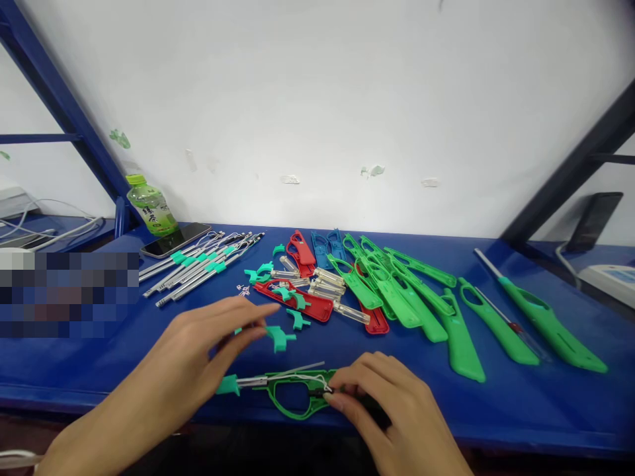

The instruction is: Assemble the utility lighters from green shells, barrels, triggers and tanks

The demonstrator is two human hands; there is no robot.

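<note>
A green half shell (297,415) with a loop-shaped opening lies at the table's front edge. White wires and a metal rod (253,381) with a teal collar (228,385) run along its left end. My right hand (391,403) pinches a small black part (320,392) at the wires' end, over the shell. My left hand (208,344) hovers above the rod, thumb and forefinger apart, with nothing visible between them. Beyond its fingertips lie small teal pieces (280,338) and a red half shell (317,308).
Metal rods with wires (193,274), a phone (176,239) and a bottle (153,210) stand or lie back left. Clear tanks (327,281), blue shells (327,246) and several green shells (397,301) fill the middle; an assembled green lighter (550,324) lies right.
</note>
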